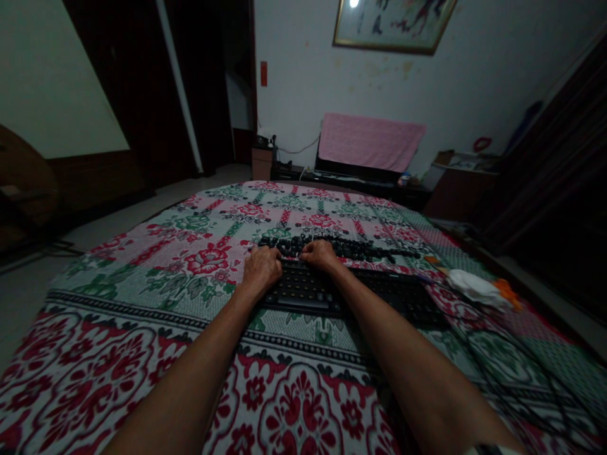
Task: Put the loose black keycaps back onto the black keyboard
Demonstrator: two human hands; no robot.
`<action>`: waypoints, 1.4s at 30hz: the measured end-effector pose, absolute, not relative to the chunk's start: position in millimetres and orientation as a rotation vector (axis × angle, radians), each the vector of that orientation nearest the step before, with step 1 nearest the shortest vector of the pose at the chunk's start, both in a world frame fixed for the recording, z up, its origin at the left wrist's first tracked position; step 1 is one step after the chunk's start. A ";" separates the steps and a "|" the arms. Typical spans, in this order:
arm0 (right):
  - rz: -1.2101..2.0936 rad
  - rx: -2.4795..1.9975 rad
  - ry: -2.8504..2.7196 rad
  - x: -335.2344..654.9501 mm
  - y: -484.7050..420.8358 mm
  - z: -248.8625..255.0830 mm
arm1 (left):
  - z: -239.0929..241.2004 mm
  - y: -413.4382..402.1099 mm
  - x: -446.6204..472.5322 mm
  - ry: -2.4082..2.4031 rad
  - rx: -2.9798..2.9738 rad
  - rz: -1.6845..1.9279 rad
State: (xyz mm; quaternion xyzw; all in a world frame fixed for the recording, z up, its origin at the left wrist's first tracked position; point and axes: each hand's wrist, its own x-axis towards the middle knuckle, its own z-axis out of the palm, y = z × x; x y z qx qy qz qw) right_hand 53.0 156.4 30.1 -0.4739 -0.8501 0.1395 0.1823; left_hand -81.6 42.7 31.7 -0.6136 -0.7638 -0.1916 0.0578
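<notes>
A black keyboard (303,302) lies on a flowered bedspread (208,259). Most of its keycaps are off, so bare key sockets show; the long space bar is in place. My left hand (262,265) grips the keyboard's upper left corner with curled fingers. Above its top edge, my right hand (320,254) has thumb and fingertips pinched together; whatever is between them is too small and dark to make out. Just beyond both hands, loose black keycaps (360,248) are spread in a long band on the cloth.
Right of the keyboard lie a white cloth (477,287), an orange item (508,294) and a looping black cable (502,360). Past the bed's far edge, a pink towel (370,142) covers a dark object against the wall. A cabinet (459,189) stands at right.
</notes>
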 end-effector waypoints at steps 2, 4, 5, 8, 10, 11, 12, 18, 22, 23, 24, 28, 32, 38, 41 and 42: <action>0.400 -1.346 -2.401 52.8 157.2 30.2 | 31.6 42.5 -81.4 -2.317 -1.853 -0.585; 0.404 -1.354 -2.399 52.7 157.8 30.0 | 31.7 42.3 -81.2 -2.329 -1.849 -0.587; 0.405 -1.356 -2.397 52.7 157.9 29.8 | 31.7 42.3 -81.1 -2.337 -1.848 -0.588; 0.399 -1.353 -2.388 52.8 156.9 29.5 | 32.0 42.3 -80.8 -2.343 -1.848 -0.587; 0.388 -1.347 -2.379 53.0 155.0 29.7 | 32.2 42.4 -80.7 -2.343 -1.847 -0.588; 0.382 -1.342 -2.367 53.4 153.9 29.9 | 32.2 42.5 -80.7 -2.339 -1.846 -0.591; 0.377 -1.331 -2.347 54.1 152.6 30.1 | 32.2 42.6 -80.8 -2.336 -1.845 -0.592; 0.416 -1.119 -2.199 71.0 140.6 32.3 | 32.0 43.0 -82.3 -2.334 -1.854 -0.561; 0.371 -0.924 -2.250 93.3 123.6 38.0 | 32.8 42.6 -79.7 -2.301 -1.835 -0.591; 0.357 -0.886 -2.279 98.8 118.3 40.4 | 32.9 42.7 -78.4 -2.284 -1.838 -0.612; 0.348 -0.859 -2.296 103.9 112.9 43.1 | 33.0 43.0 -77.0 -2.262 -1.850 -0.640; 0.362 -0.795 -2.357 119.4 92.8 52.9 | 33.0 45.3 -72.0 -2.146 -2.024 -0.786; 0.433 -0.728 -2.438 128.0 82.7 54.3 | 36.1 45.0 -68.2 -2.054 -2.224 -0.931; 0.471 -0.722 -2.479 130.7 79.9 52.6 | 48.4 37.2 -57.9 -1.901 -2.582 -1.064; 0.474 -0.714 -2.507 129.7 76.8 55.6 | 51.1 34.8 -53.2 -1.896 -2.695 -1.084; 0.475 -0.716 -2.513 129.2 75.6 56.4 | 51.6 34.5 -52.1 -1.917 -2.717 -1.093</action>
